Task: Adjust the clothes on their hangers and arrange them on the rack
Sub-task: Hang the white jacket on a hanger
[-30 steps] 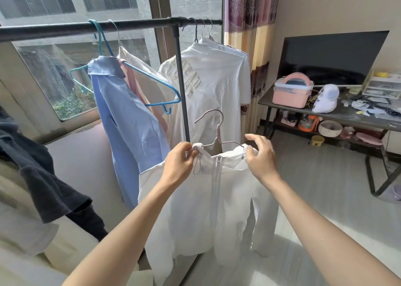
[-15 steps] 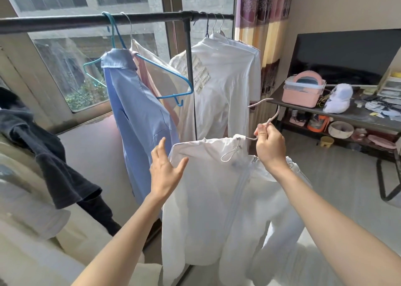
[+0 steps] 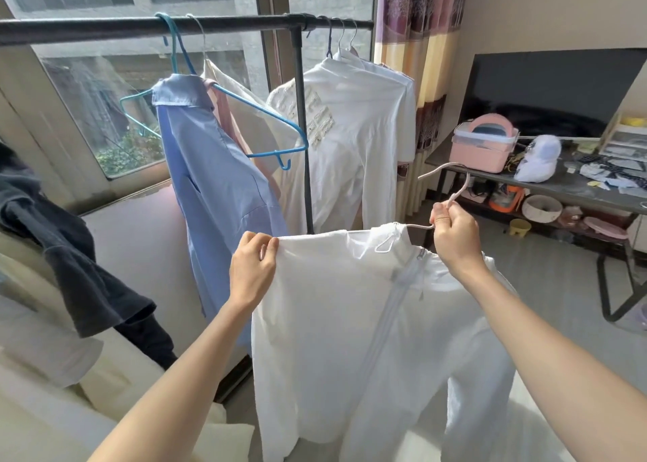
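A: How far along is it?

B: The rack bar (image 3: 217, 27) already carries a blue shirt (image 3: 213, 181), hanging askew on its blue hanger (image 3: 266, 125), and white shirts (image 3: 353, 139) near the bar's right end. The white zip jacket (image 3: 367, 321) is below the bar, not yet hung.

A: And the hands?

B: The left hand (image 3: 254, 269) pinches the jacket's shoulder; the right hand (image 3: 455, 237) grips the pale hanger (image 3: 451, 188) at its neck.

A: Room?

B: Open bar lies between the blue shirt and the upright post (image 3: 303, 128).

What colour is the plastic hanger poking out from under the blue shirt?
Bright turquoise-blue plastic hanger, seen in the head view, the only one.
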`<state>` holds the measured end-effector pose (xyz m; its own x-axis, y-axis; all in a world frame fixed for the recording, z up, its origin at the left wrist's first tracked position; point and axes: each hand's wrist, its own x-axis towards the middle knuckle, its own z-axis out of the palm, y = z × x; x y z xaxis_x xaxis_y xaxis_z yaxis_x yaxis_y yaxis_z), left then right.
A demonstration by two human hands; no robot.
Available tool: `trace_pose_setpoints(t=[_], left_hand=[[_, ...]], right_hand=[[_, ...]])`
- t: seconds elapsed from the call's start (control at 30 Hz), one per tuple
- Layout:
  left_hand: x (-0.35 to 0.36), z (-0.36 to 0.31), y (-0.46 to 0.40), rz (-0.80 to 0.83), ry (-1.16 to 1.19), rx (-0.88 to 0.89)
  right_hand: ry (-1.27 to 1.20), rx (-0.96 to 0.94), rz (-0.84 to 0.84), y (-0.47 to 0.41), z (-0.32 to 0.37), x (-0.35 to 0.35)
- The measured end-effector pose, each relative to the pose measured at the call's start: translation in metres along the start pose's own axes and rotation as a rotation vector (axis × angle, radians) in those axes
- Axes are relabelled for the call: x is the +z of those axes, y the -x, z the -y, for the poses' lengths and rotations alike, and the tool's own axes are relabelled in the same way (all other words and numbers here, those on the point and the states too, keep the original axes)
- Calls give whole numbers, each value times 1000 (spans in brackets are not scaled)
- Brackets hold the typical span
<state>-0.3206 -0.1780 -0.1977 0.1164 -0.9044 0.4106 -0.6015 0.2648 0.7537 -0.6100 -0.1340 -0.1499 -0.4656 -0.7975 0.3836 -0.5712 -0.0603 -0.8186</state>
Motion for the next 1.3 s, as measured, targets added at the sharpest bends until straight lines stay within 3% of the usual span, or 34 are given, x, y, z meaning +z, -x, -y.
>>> trace_pose_setpoints(t=[0.1,0.27,0.43,0.57,0.7,0.93,1.13,1.2,1.3], left_hand=[[2,14,7,50,-8,-9],[1,1,6,167,105,-69],[-1,-32,-6,595,83,-117],[-6,-35,-5,700,248,-168],[-11,-39,-1,881,266,-211],[-9,-75,-8,798,261,-77],[3,-91,-9,1080,317,-20],[4,-89,-6,996,328,-17],[5,-78,-5,657,172,143]], right_hand=[[-41,10,-22,0,-1,0],[-66,-76,83,2,3,1],[-129,-153,129,-2,10,2],[-108,-178,132,-4,11,-2],[-135,-184,124,-3,11,-4],[-75,-253,320,-2,25,3],[-88,-327,409,4,41,12],[-94,-312,409,3,41,11],[-69,-276,406,1,37,12]])
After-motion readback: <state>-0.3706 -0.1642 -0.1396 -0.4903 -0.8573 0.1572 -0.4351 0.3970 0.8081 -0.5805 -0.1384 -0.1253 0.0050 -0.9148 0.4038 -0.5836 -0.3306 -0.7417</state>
